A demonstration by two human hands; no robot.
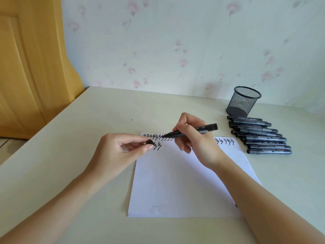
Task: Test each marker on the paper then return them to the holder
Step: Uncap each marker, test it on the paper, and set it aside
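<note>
The right hand [193, 138] is gripping an uncapped marker [191, 131] over the far edge of the paper [175, 182] while the left hand [123, 150] is pinching its cap [150, 142], so recapping probably comes next, before the holder [243, 101] at far right.

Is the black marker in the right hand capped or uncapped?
Uncapped. The black marker shows its bare tip over the white paper, and the left hand pinches the small black cap.
</note>
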